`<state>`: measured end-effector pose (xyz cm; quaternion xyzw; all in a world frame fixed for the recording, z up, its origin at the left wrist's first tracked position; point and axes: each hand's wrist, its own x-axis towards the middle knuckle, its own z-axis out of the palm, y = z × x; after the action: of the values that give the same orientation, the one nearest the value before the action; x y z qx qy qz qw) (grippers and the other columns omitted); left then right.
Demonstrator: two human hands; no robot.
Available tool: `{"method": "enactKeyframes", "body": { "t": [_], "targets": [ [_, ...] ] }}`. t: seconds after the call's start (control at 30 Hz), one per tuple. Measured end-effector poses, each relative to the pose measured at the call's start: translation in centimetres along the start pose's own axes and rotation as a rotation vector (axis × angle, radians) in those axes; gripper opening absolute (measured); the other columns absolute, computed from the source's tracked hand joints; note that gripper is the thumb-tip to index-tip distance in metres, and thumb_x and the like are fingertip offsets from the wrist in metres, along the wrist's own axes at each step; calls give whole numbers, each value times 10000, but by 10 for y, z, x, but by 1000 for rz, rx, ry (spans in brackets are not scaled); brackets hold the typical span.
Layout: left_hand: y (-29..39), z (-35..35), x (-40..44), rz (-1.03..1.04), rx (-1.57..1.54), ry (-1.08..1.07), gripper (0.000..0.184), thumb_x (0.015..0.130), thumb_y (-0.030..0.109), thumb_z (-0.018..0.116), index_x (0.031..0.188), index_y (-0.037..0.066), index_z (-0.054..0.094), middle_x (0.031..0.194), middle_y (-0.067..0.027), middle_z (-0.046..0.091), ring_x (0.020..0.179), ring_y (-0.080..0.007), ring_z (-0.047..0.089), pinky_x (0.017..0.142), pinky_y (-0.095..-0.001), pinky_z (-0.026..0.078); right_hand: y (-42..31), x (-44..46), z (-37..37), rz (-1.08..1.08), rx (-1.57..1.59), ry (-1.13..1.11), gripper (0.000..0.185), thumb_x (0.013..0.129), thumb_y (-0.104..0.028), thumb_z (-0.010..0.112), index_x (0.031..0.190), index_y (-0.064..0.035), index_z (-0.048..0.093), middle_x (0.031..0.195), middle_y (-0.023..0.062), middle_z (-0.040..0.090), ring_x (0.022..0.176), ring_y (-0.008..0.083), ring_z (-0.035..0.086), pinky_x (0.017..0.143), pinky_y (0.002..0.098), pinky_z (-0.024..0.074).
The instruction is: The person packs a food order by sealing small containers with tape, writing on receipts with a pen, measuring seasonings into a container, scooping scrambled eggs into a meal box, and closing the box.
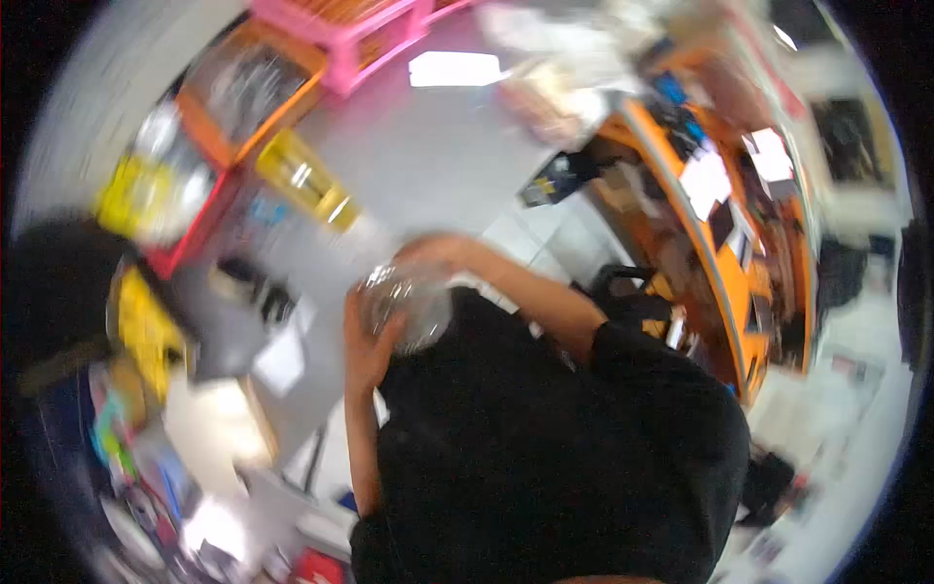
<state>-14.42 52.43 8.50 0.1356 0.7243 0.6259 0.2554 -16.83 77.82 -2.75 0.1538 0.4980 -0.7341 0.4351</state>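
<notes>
Between my two hands is a clear, rounded plastic container (pixel 420 316), held in front of my black shirt. My left hand (pixel 368 346) grips its left side, with the thumb across the near face. My right hand (pixel 433 253) curls over its top and far side; blur softens those fingers. The container's lid or contents, if any, cannot be made out through the glare. Beyond my hands, a yellow see-through box or tub (pixel 306 180) lies on the grey surface.
An orange crate (pixel 313 73) holding clear plastic stands far left, near a pink crate (pixel 342 58) and a red bin (pixel 199 219). Orange shelving or a desk (pixel 681 200) with papers curves along the right. Pale boxes (pixel 219 428) and clutter sit lower left.
</notes>
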Motion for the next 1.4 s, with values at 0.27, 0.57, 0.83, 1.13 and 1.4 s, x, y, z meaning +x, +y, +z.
{"method": "enactKeyframes", "body": {
  "t": [0.27,0.57,0.83,1.13,1.4],
  "targets": [
    [3,17,34,9,-285,-186,645,881,232,737,1406,7,437,1326,-130,520,1240,-256,500,1092,-408,390,49,-33,3,-199,279,-13,359,886,-153,688,1221,-30,651,1188,84,698,1101,214,651,911,393,555],
    [-45,55,112,-108,-285,-205,656,994,278,636,1525,71,310,1400,-119,516,1225,-219,538,1007,-378,469,13,-88,-2,-562,-123,529,712,964,-407,666,1490,-3,408,1380,147,596,1292,245,547,1062,420,468],
    [-26,-39,5,293,519,671,737,831,171,787,1427,-39,409,1246,-202,549,1134,-321,563,939,-406,488,-31,-53,-60,-452,-234,978,643,853,-522,763,1120,59,697,1004,99,702,903,174,624,805,323,500],
    [-105,-139,-69,-161,284,908,568,794,165,796,1236,-94,551,1044,-228,666,942,-373,636,883,-414,503,-34,-38,47,-877,-850,1489,269,889,-218,723,1030,11,717,949,157,718,854,255,686,772,362,543],
    [-94,-118,-95,293,647,480,400,756,45,714,1154,42,681,1109,-113,680,1017,-317,638,925,-434,498,-98,66,166,-978,-1129,1076,169,865,-190,714,952,-48,741,897,154,725,808,314,705,723,410,551]
  ]
}}
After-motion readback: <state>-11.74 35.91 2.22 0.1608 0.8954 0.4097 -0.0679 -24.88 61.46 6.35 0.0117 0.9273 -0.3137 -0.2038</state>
